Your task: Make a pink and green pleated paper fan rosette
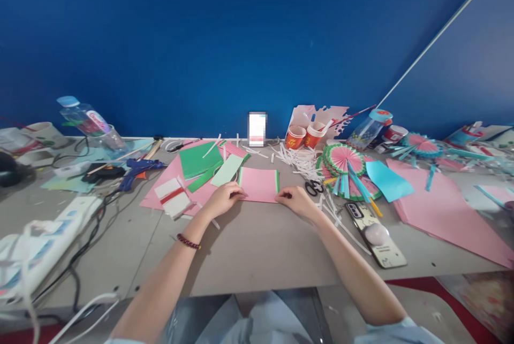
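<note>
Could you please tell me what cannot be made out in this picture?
All in the head view:
Pink sheet: near corners partly covered by the left hand and right hand, whose curled fingers hide their exact grip.
Upright screen: contents blurred.
Phone: lies back up, hiding its screen; case lettering too small.
Black object: cut off by the left edge.

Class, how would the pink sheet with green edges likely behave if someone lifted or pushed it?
The sheet looks like paper, so it is probably light and apt to bend if lifted by one corner. Lying flat on the table, it would likely slide rather than roll or tip.
</note>
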A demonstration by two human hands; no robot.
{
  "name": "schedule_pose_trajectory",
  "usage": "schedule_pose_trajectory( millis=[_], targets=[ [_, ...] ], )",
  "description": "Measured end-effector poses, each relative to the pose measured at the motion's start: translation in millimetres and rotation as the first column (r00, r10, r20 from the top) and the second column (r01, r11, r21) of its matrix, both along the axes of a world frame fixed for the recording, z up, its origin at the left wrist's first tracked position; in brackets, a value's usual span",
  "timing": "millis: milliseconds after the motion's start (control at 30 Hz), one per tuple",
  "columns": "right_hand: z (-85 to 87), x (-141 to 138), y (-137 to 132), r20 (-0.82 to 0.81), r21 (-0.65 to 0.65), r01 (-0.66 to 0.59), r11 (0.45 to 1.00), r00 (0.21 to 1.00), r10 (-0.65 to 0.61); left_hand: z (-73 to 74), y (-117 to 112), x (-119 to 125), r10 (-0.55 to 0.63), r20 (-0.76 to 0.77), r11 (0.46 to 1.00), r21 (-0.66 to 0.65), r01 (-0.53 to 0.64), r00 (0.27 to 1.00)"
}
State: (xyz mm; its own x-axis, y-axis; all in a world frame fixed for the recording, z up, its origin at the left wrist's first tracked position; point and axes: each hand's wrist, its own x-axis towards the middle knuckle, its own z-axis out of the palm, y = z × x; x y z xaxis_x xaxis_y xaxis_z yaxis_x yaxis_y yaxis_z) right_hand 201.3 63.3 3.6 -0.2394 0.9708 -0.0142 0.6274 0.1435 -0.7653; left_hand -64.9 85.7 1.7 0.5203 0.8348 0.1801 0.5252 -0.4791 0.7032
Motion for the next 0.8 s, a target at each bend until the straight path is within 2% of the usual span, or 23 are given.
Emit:
schedule_pose_trajectory(
  millis=[267, 800],
  targets=[
    [2.9, -1.5, -0.2, -0.006, 0.000, 0.011, 1.000, 1.000, -0.011, 1.0, 0.8, 3.1, 0.066, 0.027, 0.996, -0.062, -0.064, 0.997],
    [-4.9, -2.3, -0.9, -0.018, 0.017, 0.032, 0.999, 0.999, -0.031, -4.1, 1.1, 2.7, 0.060, 0.039, 0.995, -0.079, -0.057, 0.997]
  ],
)
